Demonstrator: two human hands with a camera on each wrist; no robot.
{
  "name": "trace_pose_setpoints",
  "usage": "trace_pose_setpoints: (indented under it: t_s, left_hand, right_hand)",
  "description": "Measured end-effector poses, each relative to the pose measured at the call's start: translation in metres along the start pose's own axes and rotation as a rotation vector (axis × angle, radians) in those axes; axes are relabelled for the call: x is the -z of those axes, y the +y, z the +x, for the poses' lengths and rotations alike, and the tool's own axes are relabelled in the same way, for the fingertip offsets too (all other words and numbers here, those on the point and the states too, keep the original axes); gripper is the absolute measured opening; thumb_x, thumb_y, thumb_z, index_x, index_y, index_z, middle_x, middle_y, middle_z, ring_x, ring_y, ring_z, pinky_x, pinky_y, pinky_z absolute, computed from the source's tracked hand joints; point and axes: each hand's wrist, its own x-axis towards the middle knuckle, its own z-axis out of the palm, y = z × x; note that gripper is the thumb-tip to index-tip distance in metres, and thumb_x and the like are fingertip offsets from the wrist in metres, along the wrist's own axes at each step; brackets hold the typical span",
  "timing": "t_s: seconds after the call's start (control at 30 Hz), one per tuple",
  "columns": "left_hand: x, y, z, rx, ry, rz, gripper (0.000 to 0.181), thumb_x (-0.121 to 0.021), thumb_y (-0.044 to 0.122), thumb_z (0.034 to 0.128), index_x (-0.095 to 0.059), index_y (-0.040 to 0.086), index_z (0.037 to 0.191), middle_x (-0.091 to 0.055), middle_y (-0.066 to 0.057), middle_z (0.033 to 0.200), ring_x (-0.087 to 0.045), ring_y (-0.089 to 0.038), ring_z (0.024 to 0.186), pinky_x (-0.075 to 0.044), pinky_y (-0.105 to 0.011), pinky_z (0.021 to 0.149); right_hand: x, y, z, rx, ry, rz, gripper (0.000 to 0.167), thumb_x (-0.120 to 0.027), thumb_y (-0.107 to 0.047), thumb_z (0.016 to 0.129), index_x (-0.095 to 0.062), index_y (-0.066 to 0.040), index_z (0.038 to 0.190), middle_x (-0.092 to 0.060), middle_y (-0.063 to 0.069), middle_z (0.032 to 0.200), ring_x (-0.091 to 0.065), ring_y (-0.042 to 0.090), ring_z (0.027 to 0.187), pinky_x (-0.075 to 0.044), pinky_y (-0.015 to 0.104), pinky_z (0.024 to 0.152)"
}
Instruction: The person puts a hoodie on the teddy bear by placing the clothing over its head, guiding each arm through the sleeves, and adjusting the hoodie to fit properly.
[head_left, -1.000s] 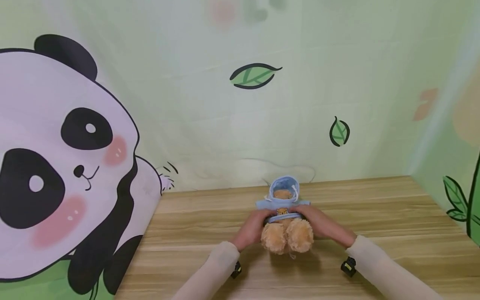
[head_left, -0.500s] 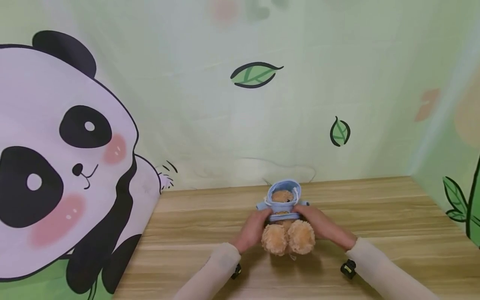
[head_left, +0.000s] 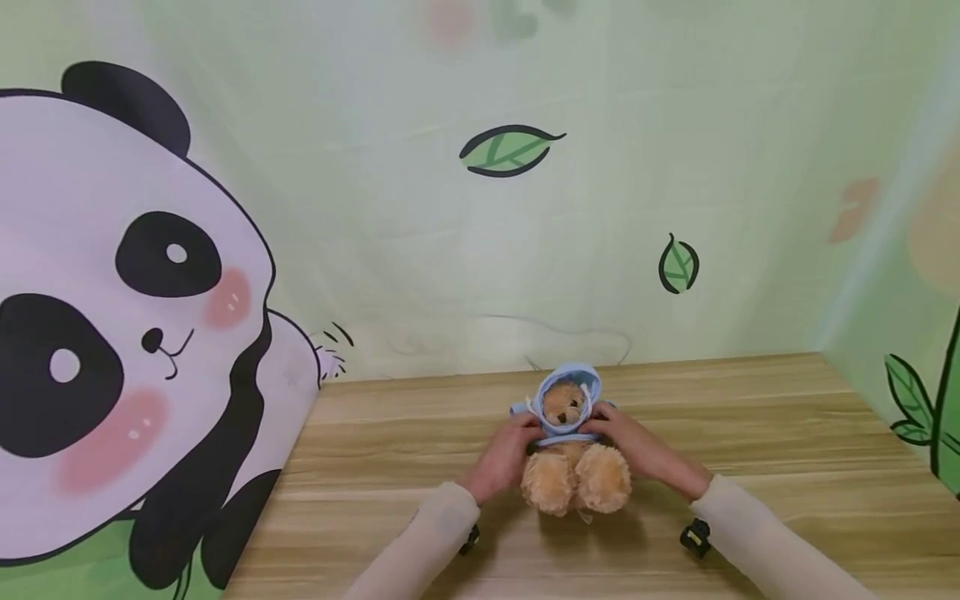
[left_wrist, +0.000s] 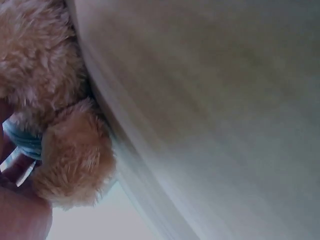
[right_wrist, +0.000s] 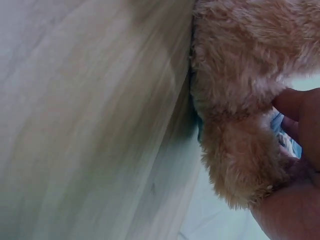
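A tan plush bear in a light blue hooded top sits on the wooden table, its feet toward the camera. The hood surrounds its face, which shows an eye and the nose. My left hand grips the bear's left-of-picture side at the top's hem, and my right hand grips the other side. In the left wrist view, fingers lie by the blue cloth beside a furry leg. The right wrist view has fingers against the fur.
The wooden table meets a pale green backdrop printed with a large panda and leaves. Small black devices are strapped at both wrists, such as the one by the right sleeve.
The bear's head has tipped forward and down, so its face now shows inside the hood. The top's front is now mostly covered by the head. Both hands keep their grip at the sides.
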Motion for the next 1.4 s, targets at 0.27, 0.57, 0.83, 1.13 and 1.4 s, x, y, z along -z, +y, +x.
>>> trace_pose_setpoints:
  t_s: [0.27, 0.57, 0.83, 1.13, 1.4]
  left_hand:
    - [0.005, 0.006, -0.006, 0.098, -0.084, 0.118, 0.030, -0.066, 0.010, 0.0891, -0.061, 0.011, 0.119, -0.071, -0.007, 0.108, -0.068, -0.023, 0.099, -0.056, -0.034, 0.085]
    - [0.006, 0.008, -0.013, 0.139, -0.142, 0.079, 0.029, -0.053, 0.040, 0.1003, -0.066, 0.014, 0.100, -0.062, -0.003, 0.095, -0.060, -0.016, 0.086, -0.051, -0.030, 0.077]
    - [0.004, 0.006, -0.015, 0.225, -0.124, -0.003, 0.028, -0.050, 0.044, 0.1006, -0.055, 0.017, 0.100, -0.053, 0.002, 0.071, -0.053, -0.012, 0.068, -0.044, -0.026, 0.061]
    - [0.010, 0.002, -0.009, 0.407, -0.071, -0.288, 0.061, -0.056, 0.055, 0.0947, -0.051, 0.010, 0.137, -0.057, -0.011, 0.133, -0.058, -0.027, 0.118, -0.049, -0.042, 0.097]
    - [0.013, 0.000, -0.018, 0.653, -0.083, -0.792, 0.051, -0.071, 0.040, 0.0881, -0.055, 0.003, 0.118, -0.071, -0.013, 0.102, -0.071, -0.025, 0.090, -0.058, -0.040, 0.081]
  right_hand:
    - [0.003, -0.002, -0.001, -0.044, -0.070, -0.140, 0.054, -0.083, -0.011, 0.070, -0.059, 0.000, 0.118, -0.065, 0.017, 0.114, -0.064, 0.034, 0.102, -0.053, 0.048, 0.086]
    - [0.001, -0.001, -0.005, -0.123, -0.163, -0.098, 0.051, -0.080, -0.004, 0.077, -0.060, 0.000, 0.125, -0.058, 0.019, 0.117, -0.059, 0.037, 0.106, -0.053, 0.050, 0.087]
    - [0.005, -0.009, 0.000, -0.189, -0.156, -0.129, 0.042, -0.071, -0.005, 0.085, -0.060, -0.002, 0.126, -0.063, 0.020, 0.124, -0.061, 0.040, 0.112, -0.050, 0.053, 0.095]
    - [0.018, -0.016, 0.007, -0.188, -0.121, -0.258, 0.030, -0.068, -0.015, 0.091, -0.065, -0.006, 0.120, -0.068, 0.012, 0.115, -0.065, 0.032, 0.103, -0.052, 0.047, 0.087]
    - [0.025, -0.017, 0.004, -0.184, -0.114, -0.193, 0.036, -0.068, -0.018, 0.092, -0.062, -0.005, 0.125, -0.065, 0.012, 0.121, -0.067, 0.028, 0.101, -0.055, 0.044, 0.085]
